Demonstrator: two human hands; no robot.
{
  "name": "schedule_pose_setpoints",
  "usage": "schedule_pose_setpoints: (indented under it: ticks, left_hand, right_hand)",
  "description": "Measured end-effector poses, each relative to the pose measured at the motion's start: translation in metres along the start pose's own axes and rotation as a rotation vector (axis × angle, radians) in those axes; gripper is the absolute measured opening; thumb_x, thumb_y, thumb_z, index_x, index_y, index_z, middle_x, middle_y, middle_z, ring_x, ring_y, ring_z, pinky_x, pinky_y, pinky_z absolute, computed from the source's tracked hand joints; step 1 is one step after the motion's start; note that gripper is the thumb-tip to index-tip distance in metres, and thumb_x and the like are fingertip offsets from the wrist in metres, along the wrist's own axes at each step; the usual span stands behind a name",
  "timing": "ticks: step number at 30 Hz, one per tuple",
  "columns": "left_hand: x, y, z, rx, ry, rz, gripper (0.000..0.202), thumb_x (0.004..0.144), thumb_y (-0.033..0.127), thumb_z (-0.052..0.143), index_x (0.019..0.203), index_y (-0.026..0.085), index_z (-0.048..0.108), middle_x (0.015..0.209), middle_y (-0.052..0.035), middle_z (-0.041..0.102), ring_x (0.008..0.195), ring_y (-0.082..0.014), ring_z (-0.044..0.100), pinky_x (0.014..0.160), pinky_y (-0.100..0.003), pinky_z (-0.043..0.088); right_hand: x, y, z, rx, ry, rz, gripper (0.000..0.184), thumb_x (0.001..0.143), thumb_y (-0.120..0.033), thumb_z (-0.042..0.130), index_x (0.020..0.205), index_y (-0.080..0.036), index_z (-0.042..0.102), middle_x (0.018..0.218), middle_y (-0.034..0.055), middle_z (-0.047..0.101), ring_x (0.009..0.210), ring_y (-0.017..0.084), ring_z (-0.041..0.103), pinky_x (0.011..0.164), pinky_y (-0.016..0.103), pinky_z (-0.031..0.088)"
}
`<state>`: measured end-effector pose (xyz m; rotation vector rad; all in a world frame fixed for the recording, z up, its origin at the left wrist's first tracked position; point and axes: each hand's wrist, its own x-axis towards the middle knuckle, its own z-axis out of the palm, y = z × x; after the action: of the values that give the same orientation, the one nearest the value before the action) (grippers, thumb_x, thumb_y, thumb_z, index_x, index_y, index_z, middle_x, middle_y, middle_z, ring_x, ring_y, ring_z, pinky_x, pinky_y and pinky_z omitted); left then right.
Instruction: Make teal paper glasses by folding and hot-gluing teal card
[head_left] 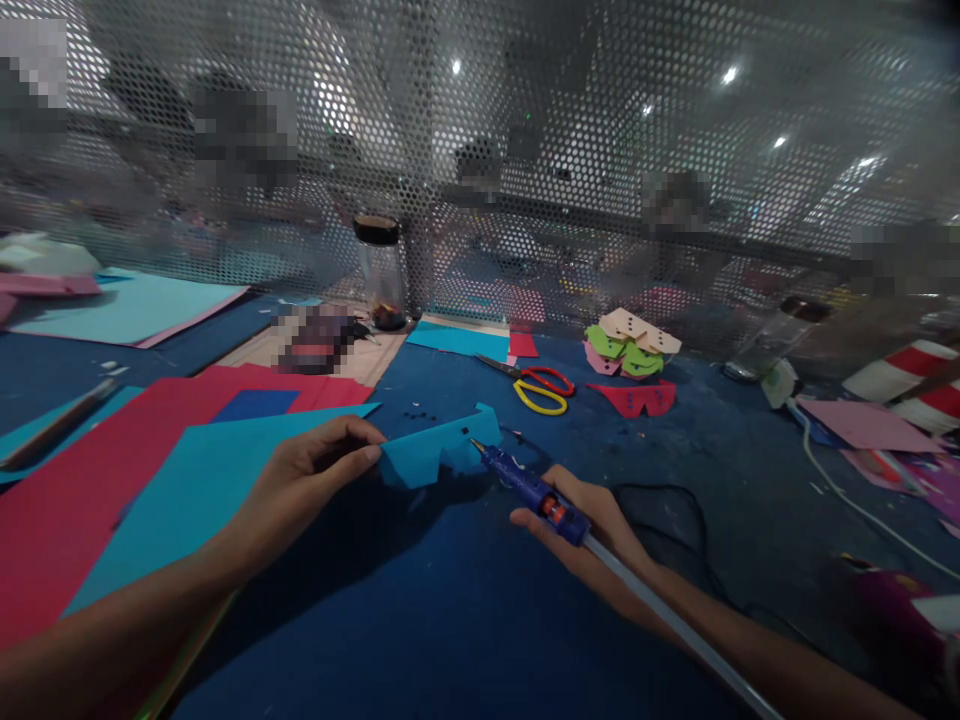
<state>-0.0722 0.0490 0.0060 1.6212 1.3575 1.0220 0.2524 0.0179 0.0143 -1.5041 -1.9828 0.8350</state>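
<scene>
Between thumb and fingers, my left hand [322, 465] pinches the left end of a blue paper mask cutout [420, 452], which is held tilted over the table. A small black piece sits on the cutout near its right end. My right hand [589, 510] is wrapped around a dark blue glue gun [529, 488] with a long clear glue stick coming out of its back. The gun's nozzle points at the cutout close to the black piece; whether they touch I cannot tell. Tiny black bits [418, 413] lie on the table behind the cutout.
Scissors [544, 388] with red and yellow handles lie beyond the cutout. A red mask cutout [637, 398] and a pile of folded paper pieces [630, 345] are to their right. Red sheets [150, 425] cover the left side. A glass jar [382, 275] stands against the perforated metal screen [420, 120].
</scene>
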Motion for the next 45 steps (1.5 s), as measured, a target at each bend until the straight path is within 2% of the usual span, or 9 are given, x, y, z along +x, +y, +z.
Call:
schedule_pose_setpoints:
  ticks: [13, 19, 27, 32, 36, 45]
  left_hand:
    - [0.001, -0.004, 0.0, 0.001, 0.01, 0.018, 0.025, 0.093, 0.05, 0.067, 0.095, 0.025, 0.068, 0.088, 0.0002, 0.064, 0.083, -0.0185, 0.059, 0.07, -0.027, 0.044]
    - [0.0, -0.003, 0.0, -0.013, 0.01, 0.009, 0.024, 0.093, 0.049, 0.067, 0.094, 0.025, 0.068, 0.088, 0.0004, 0.065, 0.085, -0.0184, 0.059, 0.071, -0.025, 0.044]
    - [0.002, -0.006, -0.001, -0.025, 0.042, -0.003, 0.026, 0.09, 0.051, 0.07, 0.093, 0.026, 0.068, 0.086, 0.0011, 0.063, 0.081, -0.0173, 0.058, 0.068, -0.023, 0.045]
    - [0.003, -0.005, -0.002, -0.011, 0.041, 0.002, 0.025, 0.091, 0.05, 0.07, 0.093, 0.026, 0.069, 0.086, 0.0012, 0.064, 0.083, -0.0177, 0.06, 0.072, -0.024, 0.046]
    - [0.004, -0.005, -0.002, -0.032, 0.038, -0.001, 0.025, 0.091, 0.049, 0.07, 0.093, 0.025, 0.069, 0.086, 0.0004, 0.065, 0.085, -0.0189, 0.061, 0.075, -0.026, 0.047]
    - [0.005, -0.014, -0.005, -0.096, 0.095, -0.006, 0.021, 0.089, 0.045, 0.073, 0.095, 0.025, 0.071, 0.087, 0.0005, 0.067, 0.084, -0.0182, 0.062, 0.079, -0.028, 0.048]
  right_hand:
    - [0.001, 0.001, 0.002, -0.017, 0.021, 0.002, 0.037, 0.089, -0.058, 0.063, 0.08, -0.023, 0.052, 0.071, -0.0013, 0.058, 0.065, 0.016, 0.055, 0.06, 0.027, 0.04]
    - [0.001, 0.001, 0.002, 0.014, 0.026, -0.039, 0.031, 0.09, -0.049, 0.067, 0.08, -0.022, 0.053, 0.071, -0.0018, 0.058, 0.063, 0.014, 0.052, 0.059, 0.025, 0.039]
    - [-0.002, -0.003, -0.004, 0.158, 0.018, -0.049, 0.038, 0.089, -0.051, 0.069, 0.077, -0.022, 0.048, 0.066, -0.005, 0.047, 0.058, 0.01, 0.041, 0.052, 0.023, 0.034]
    - [-0.001, -0.003, -0.007, 0.204, 0.014, -0.067, 0.037, 0.089, -0.049, 0.07, 0.076, -0.021, 0.048, 0.065, -0.0069, 0.041, 0.056, 0.009, 0.036, 0.051, 0.023, 0.031]
    - [-0.001, -0.003, -0.007, 0.25, -0.016, -0.054, 0.038, 0.09, -0.049, 0.071, 0.076, -0.022, 0.048, 0.065, -0.0072, 0.041, 0.055, 0.009, 0.035, 0.05, 0.023, 0.031]
    - [0.0, 0.004, -0.002, 0.24, 0.075, 0.001, 0.034, 0.089, -0.052, 0.072, 0.083, -0.021, 0.059, 0.067, -0.0055, 0.049, 0.058, 0.01, 0.044, 0.053, 0.023, 0.038]
